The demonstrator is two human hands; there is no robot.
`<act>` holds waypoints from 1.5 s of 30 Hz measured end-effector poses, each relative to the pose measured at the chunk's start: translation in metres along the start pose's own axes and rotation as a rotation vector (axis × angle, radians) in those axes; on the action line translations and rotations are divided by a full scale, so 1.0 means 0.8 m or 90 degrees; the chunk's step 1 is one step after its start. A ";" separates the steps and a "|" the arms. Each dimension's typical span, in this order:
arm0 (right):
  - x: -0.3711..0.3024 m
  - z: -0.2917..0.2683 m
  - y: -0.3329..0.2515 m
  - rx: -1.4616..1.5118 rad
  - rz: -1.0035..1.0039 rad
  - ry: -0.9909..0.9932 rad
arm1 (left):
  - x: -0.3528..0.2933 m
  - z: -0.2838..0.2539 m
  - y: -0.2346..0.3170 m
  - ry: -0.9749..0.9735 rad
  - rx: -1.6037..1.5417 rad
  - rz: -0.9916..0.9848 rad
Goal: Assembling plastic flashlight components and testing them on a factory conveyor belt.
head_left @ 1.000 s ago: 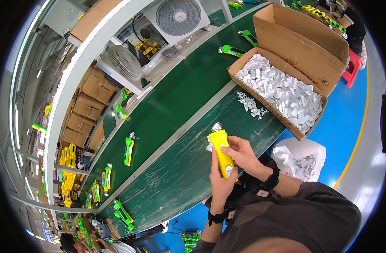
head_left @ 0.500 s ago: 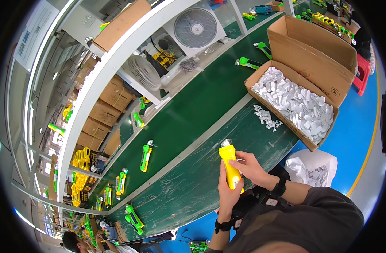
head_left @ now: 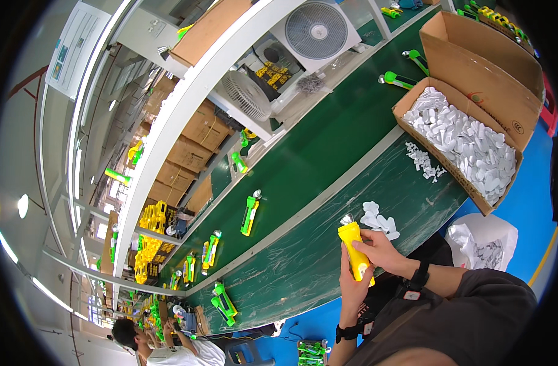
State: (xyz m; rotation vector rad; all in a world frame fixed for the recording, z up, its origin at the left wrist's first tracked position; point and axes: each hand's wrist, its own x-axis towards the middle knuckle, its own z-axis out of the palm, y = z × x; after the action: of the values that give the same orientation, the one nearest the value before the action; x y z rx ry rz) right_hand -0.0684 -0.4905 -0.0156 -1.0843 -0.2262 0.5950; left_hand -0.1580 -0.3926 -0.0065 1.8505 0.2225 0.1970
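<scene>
Both of my hands are wrapped round a yellow flashlight (head_left: 353, 249), tilted with its clear bulb end pointing away from me. Low on its body, my left hand (head_left: 354, 288) grips from the left and below. From the right my right hand (head_left: 379, 251) holds it near the head, thumb lying on the side. Just beyond the right hand, several flat white oval pieces (head_left: 376, 218) lie loose on the green bench (head_left: 291, 274). The underside of the flashlight is hidden by my fingers.
An open cardboard box (head_left: 407, 117) full of white oval pieces stands at the right, small white bits (head_left: 422, 160) beside it. A white bag (head_left: 511, 235) sits below. Green-and-yellow flashlights (head_left: 250, 213) lie along the green belt (head_left: 309, 146). Another person (head_left: 187, 354) works at lower left.
My view has swung left, so the scene sits further right. The loose white oval pieces now show beyond my right hand. Both hands still hold the flashlight.
</scene>
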 end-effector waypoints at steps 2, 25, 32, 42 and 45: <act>0.002 0.008 0.005 -0.011 -0.017 0.000 | -0.003 -0.004 0.001 0.024 0.007 0.023; 0.016 -0.048 -0.062 0.227 0.077 0.079 | -0.014 0.012 0.008 -0.142 -0.191 -0.041; 0.013 -0.044 -0.034 0.255 0.088 0.039 | -0.016 0.024 0.008 -0.125 -0.190 -0.031; -0.021 -0.021 -0.041 0.138 0.155 -0.004 | -0.005 0.039 0.013 -0.088 -0.134 -0.062; -0.025 -0.028 -0.043 0.050 0.153 0.000 | -0.006 0.043 0.003 -0.088 -0.062 0.009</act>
State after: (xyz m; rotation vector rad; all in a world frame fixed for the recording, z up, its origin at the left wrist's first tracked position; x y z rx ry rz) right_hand -0.0629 -0.5300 0.0070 -1.0420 -0.0717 0.8116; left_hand -0.1539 -0.4263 -0.0138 1.7615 0.1023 0.0873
